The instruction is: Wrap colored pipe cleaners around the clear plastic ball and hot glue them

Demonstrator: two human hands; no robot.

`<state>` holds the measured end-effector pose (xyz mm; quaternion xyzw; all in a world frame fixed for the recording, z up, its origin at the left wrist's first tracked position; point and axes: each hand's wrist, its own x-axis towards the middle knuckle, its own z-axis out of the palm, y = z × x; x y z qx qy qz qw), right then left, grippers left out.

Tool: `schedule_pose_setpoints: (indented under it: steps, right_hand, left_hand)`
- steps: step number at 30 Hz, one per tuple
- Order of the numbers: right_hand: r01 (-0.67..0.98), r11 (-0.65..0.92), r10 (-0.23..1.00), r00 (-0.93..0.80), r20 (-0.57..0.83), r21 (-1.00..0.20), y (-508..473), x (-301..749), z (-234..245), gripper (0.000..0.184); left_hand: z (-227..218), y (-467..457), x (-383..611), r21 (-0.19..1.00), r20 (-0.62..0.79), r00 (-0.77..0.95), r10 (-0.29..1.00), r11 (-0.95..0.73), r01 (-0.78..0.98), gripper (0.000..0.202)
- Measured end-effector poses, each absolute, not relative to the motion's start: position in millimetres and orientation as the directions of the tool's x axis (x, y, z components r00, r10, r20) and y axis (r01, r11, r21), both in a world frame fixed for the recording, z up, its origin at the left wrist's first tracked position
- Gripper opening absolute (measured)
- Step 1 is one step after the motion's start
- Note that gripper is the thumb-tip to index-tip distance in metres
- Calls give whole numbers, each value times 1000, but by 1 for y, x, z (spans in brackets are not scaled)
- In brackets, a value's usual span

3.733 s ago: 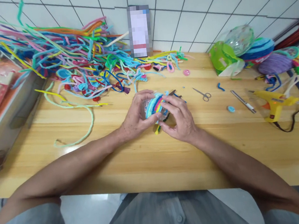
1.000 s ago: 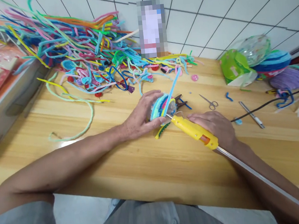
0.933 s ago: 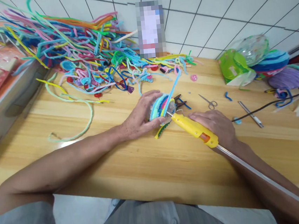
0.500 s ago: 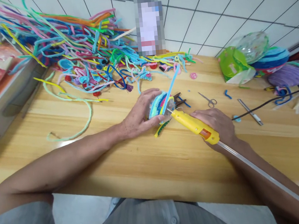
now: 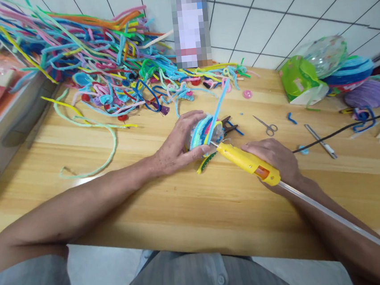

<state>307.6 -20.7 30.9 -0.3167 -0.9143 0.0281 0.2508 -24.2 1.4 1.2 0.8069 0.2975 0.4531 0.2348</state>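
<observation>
My left hand (image 5: 184, 138) is wrapped round a small rounded piece covered in coloured pipe cleaners (image 5: 199, 131), blue, yellow and pink, with a clear part on its right side. A light blue pipe cleaner (image 5: 220, 105) sticks up from it toward the back. Closed round a yellow glue gun (image 5: 245, 158) is my right hand (image 5: 275, 159); a long clear glue stick (image 5: 338, 218) runs out of the gun's rear. The gun's metal tip is at the piece near my left thumb. Just beyond and beneath the piece lie pliers with dark jaws (image 5: 230, 125) and a green-and-yellow handle (image 5: 207, 162).
A large heap of pipe cleaners (image 5: 101, 57) covers the back left. A phone-like screen (image 5: 191, 30), blurred out, leans on the tiled wall. Small scissors (image 5: 266, 125), a craft knife (image 5: 320, 141) and a black cord (image 5: 337, 133) lie right. A green package (image 5: 300, 80) stands back right.
The glue gun's tip has shifted slightly left and toward me along the piece. My left hand keeps its hold, and the view has tilted a little.
</observation>
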Motion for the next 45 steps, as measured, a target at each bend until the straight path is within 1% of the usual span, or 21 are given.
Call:
schedule_pose_setpoints:
  steps: [4,9,15,18,20,23,25,29,34,36,38,41,45]
  right_hand:
    - [602,769,625,-637,452,-215,-21,307,36,35]
    - [592,781,615,-672,413,-200,-21,307,35,33]
    - [642,736,661,-616,429,-213,-23,307,36,33]
    - [622,758,638,-644,422,-197,-24,305,42,32]
    - [598,778,612,-652,448,-193,-24,303,45,35]
    - [589,782,605,-639,475,-204,-24,301,47,41]
    - [599,771,623,-638,453,-217,-24,301,47,39]
    - [639,730,680,-639,361,-243,-24,303,45,31]
    - [654,727,671,-614,414,-209,-23,304,44,31]
    - [642,740,658,-632,409,-200,-23,303,44,29]
    - [616,759,640,-650,409,-210,-23,302,45,29]
    - [595,773,622,-643,448,-219,-23,301,44,31]
    - [624,742,659,-613,435,-244,-23,301,43,32]
  left_hand:
    - [2,1,-24,646,596,410,691,-715,267,71]
    - [1,2,-24,649,595,410,691,-715,261,72]
    - [1,1,-25,649,583,410,702,-705,286,73]
    - [2,1,-25,649,589,411,696,-711,273,72]
    - [2,1,-25,656,584,413,699,-706,266,72]
    - [2,1,-25,663,572,413,709,-696,276,74]
    - [2,1,-25,660,573,411,709,-696,282,73]
    - [3,1,-25,649,579,415,702,-705,288,71]
    - [3,1,-26,639,586,420,693,-714,285,73]
    - [2,2,-26,641,587,419,693,-713,282,74]
    - [1,2,-26,645,589,412,695,-712,277,74]
    - [0,2,-26,656,592,403,698,-708,263,74]
    - [-1,1,-25,666,582,405,706,-699,261,74]
